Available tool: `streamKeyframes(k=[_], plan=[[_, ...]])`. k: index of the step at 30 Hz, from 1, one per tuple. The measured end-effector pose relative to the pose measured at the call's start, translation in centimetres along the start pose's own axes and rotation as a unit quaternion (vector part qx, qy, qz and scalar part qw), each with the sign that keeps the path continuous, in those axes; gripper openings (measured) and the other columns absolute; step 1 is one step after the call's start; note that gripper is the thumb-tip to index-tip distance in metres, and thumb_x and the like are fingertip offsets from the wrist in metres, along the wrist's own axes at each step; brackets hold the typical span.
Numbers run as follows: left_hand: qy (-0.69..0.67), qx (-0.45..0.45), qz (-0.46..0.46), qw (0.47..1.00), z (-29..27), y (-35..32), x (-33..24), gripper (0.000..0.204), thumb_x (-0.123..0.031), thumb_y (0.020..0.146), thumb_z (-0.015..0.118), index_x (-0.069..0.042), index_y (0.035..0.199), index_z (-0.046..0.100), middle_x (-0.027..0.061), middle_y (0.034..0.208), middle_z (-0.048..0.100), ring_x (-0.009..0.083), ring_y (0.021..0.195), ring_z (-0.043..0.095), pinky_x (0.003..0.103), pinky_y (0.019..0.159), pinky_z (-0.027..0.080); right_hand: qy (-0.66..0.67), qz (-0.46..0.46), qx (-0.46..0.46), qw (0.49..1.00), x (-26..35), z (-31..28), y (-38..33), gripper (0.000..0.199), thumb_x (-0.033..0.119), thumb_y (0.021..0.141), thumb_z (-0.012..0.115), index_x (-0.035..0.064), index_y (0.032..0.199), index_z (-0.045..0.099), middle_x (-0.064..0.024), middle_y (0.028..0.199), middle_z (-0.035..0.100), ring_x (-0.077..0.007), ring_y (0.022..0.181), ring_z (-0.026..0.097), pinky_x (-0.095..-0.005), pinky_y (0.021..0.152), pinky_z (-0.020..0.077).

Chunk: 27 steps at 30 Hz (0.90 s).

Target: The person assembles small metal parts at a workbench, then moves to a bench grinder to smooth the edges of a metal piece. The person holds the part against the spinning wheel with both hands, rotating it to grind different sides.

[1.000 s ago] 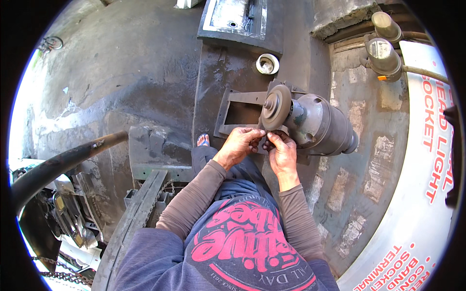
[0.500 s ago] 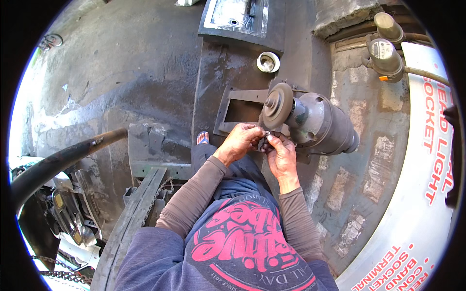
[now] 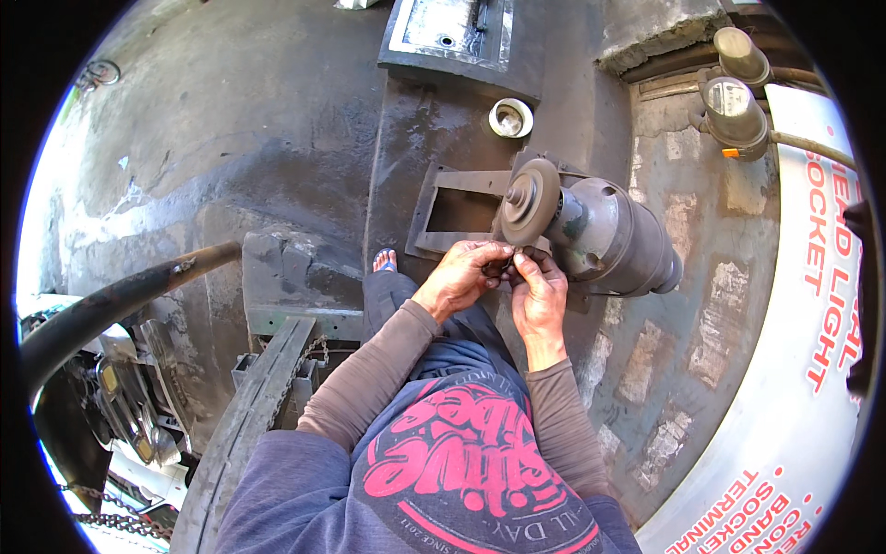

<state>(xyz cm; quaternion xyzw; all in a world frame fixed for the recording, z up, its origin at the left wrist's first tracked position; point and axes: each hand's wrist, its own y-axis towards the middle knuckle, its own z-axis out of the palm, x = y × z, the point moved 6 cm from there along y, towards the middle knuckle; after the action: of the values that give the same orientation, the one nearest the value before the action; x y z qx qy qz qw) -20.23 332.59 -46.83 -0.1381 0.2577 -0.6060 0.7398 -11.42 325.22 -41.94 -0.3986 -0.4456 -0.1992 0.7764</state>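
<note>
My left hand (image 3: 464, 279) and my right hand (image 3: 539, 297) meet just below a grinding wheel (image 3: 530, 203). Fingers and thumbs of both are pinched around a small dark metal piece (image 3: 510, 262). Most of that piece is hidden by the fingertips, so its exact kind does not show. The wheel is mounted on the shaft of a grey electric motor (image 3: 620, 235), right of my hands. Whether the piece touches the wheel's lower edge I cannot tell. Long brown sleeves cover both forearms.
A metal frame (image 3: 426, 212) lies beside the wheel. Beyond it are a round white container (image 3: 510, 118) and a steel basin (image 3: 452, 35). Meters (image 3: 736, 109) and a printed sign (image 3: 738, 443) line the right side. A thick pipe (image 3: 129, 300) and a beam (image 3: 249, 425) with a chain occupy the left.
Both hands have shifted slightly upward, nearer the wheel's lower edge. The small piece has turned between my fingers, and less of its shiny end shows.
</note>
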Motion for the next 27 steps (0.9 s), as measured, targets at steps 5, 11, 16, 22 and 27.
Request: streamKeyframes(k=[5, 11, 16, 22, 27], plan=[[0.074, 0.049, 0.001, 0.996, -1.4, 0.7, -0.5, 0.016, -0.020, 0.095, 0.069, -0.003, 0.096, 0.069, -0.0005, 0.079, 0.062, 0.0075, 0.065, 0.051, 0.024, 0.057, 0.039, -0.007, 0.089, 0.050, 0.995, -0.3, -0.6, 0.4, 0.013, 0.006, 0.093, 0.067, -0.0019, 0.104, 0.068, -0.0065, 0.091, 0.069, -0.0147, 0.074, 0.060, -0.0328, 0.068, 0.0508], [0.007, 0.012, 0.003, 1.000, -0.5, 0.3, -0.4, 0.014, -0.016, 0.097, 0.067, -0.003, 0.095, 0.068, 0.0005, 0.078, 0.061, 0.0066, 0.064, 0.049, 0.023, 0.056, 0.038, 0.011, 0.062, -0.025, 0.998, -0.9, -0.7, 1.3, 0.012, 0.003, 0.092, 0.067, -0.0033, 0.102, 0.069, -0.0068, 0.087, 0.068, -0.0149, 0.072, 0.059, -0.0324, 0.066, 0.0496], [-0.016, 0.021, -0.002, 1.000, 0.2, 0.1, -0.1, 0.013, -0.017, 0.095, 0.071, -0.004, 0.097, 0.070, -0.0002, 0.080, 0.063, 0.0075, 0.067, 0.053, 0.023, 0.056, 0.038, 0.019, 0.017, -0.023, 0.999, 0.1, -0.2, 0.8, 0.013, 0.004, 0.092, 0.068, -0.0039, 0.102, 0.070, -0.0071, 0.091, 0.070, -0.0154, 0.074, 0.060, -0.0318, 0.066, 0.0501], [0.054, -0.024, -0.047, 0.997, -0.2, -1.5, -0.6, 0.014, -0.018, 0.097, 0.069, -0.005, 0.093, 0.069, -0.0034, 0.075, 0.057, 0.0050, 0.061, 0.044, 0.023, 0.054, 0.035, -0.464, -0.256, 0.043, 0.847, 4.4, 1.5, -1.9, 0.013, 0.004, 0.093, 0.069, -0.0022, 0.104, 0.070, -0.0068, 0.098, 0.071, -0.0148, 0.087, 0.066, -0.0324, 0.077, 0.0544], [0.064, -0.010, -0.005, 0.998, -0.8, -1.1, -0.9, 0.015, -0.019, 0.097, 0.069, -0.005, 0.092, 0.069, -0.0028, 0.074, 0.058, 0.0058, 0.059, 0.046, 0.023, 0.055, 0.037, -0.343, -0.109, -0.005, 0.933, 2.2, 0.8, -2.4, 0.016, 0.005, 0.094, 0.070, -0.0030, 0.108, 0.069, -0.0043, 0.098, 0.069, -0.0086, 0.087, 0.065, -0.0246, 0.079, 0.0532]])
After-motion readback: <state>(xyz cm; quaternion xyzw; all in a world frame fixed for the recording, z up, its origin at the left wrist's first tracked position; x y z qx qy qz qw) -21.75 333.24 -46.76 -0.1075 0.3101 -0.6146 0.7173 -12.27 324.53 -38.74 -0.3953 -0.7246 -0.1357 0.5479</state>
